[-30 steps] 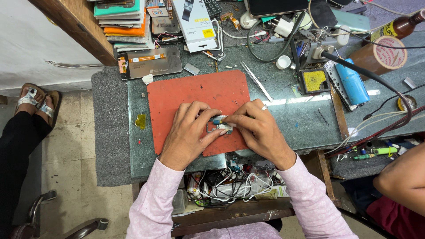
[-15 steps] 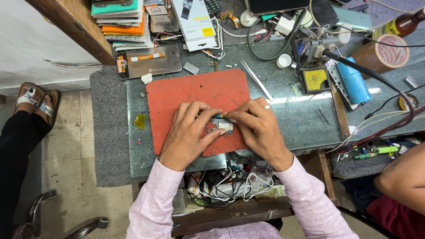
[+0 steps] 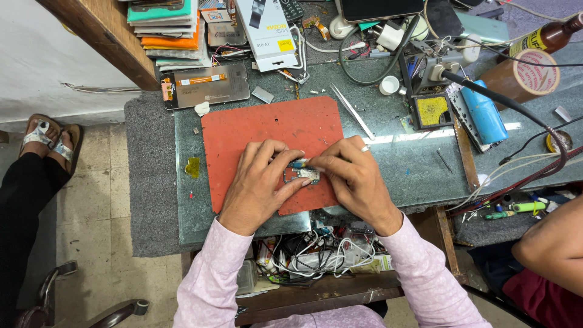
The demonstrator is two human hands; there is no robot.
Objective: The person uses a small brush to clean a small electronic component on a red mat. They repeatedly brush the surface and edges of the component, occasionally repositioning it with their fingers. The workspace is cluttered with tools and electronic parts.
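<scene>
A small circuit board (image 3: 302, 175) lies on the red work mat (image 3: 261, 130) on a glass-topped bench. My left hand (image 3: 258, 182) presses down on the board's left side with its fingertips. My right hand (image 3: 355, 179) is closed on a thin blue-handled tool (image 3: 297, 163) whose tip rests over the board. Both hands meet at the mat's lower right part. Pink sleeves cover my forearms.
Metal tweezers (image 3: 355, 112) lie right of the mat. A phone screen panel (image 3: 203, 86), stacked boxes (image 3: 164, 24), a soldering stand with yellow sponge (image 3: 432, 110), a blue cylinder (image 3: 484, 115) and a tape roll (image 3: 525, 76) ring the bench. Another person's arm (image 3: 552, 249) is at right, and sandalled feet (image 3: 48, 136) at left.
My hands stay together over the small board; the fingers have shifted slightly and the blue tool now lies more level above the board.
</scene>
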